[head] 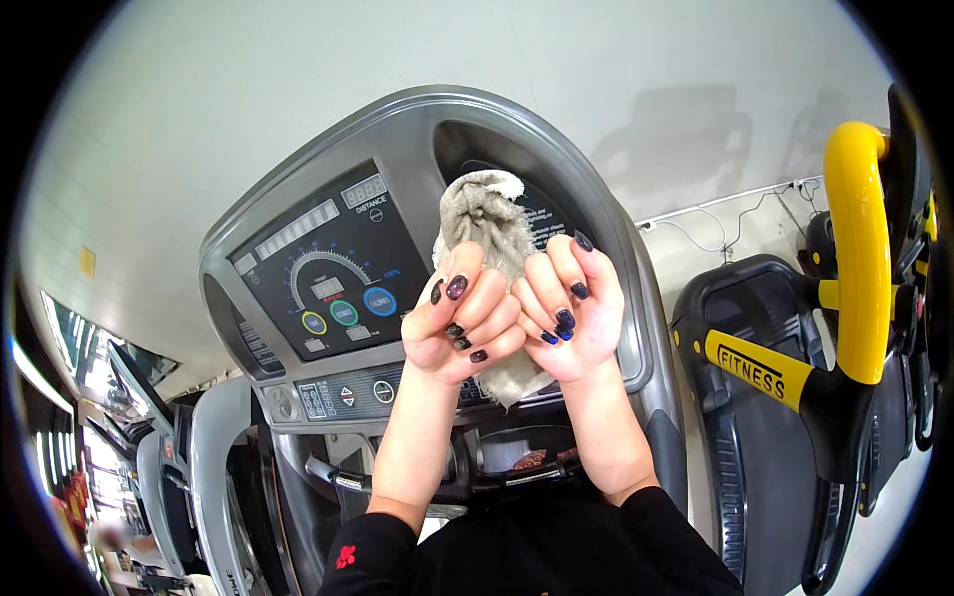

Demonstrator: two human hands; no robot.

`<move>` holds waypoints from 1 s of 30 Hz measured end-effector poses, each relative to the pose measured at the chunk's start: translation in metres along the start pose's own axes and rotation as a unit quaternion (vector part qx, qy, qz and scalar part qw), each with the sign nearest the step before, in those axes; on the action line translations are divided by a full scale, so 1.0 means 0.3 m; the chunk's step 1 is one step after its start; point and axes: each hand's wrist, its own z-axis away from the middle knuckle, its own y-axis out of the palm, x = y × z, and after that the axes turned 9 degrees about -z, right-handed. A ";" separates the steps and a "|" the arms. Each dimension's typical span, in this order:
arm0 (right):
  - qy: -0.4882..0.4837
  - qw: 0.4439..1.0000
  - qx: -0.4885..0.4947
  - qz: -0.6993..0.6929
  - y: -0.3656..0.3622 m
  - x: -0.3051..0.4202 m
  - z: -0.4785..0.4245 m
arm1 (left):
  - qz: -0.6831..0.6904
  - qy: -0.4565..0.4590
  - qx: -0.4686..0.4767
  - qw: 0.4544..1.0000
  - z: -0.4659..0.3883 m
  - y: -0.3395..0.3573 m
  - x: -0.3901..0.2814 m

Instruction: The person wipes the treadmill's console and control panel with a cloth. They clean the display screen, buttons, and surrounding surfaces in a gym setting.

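Observation:
My left hand [463,320] is palm up over the treadmill console [406,112], its fingers curled in and nothing visible inside. Beside it, touching or nearly touching, my right hand [570,309] is also palm up with curled fingers. Both have dark nail polish. A crumpled grey cloth [484,212] rests on the console behind and beneath the hands, which hide its middle. Left of the hands is the black display panel [328,268] with dials and coloured round markings. A strip of control buttons [346,396] runs below the panel.
A dark handlebar [339,473] crosses below the console. To the right stands another exercise machine with a yellow handle [857,253] and a black deck [775,439]. More grey machines [216,477] line the left. White cable trunking [723,201] runs along the wall's foot.

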 end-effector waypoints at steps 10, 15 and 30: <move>-0.176 0.886 -0.144 0.404 -0.175 -0.001 -0.044 | -0.847 0.020 -0.168 0.505 -0.026 -0.070 -0.045; -0.240 0.602 -0.051 0.760 -0.315 -0.047 -0.065 | -0.989 -0.042 -0.107 0.089 0.024 -0.235 -0.002; -0.098 0.428 0.021 0.898 -0.309 -0.071 -0.024 | -0.975 -0.062 -0.138 -0.161 0.138 -0.301 0.155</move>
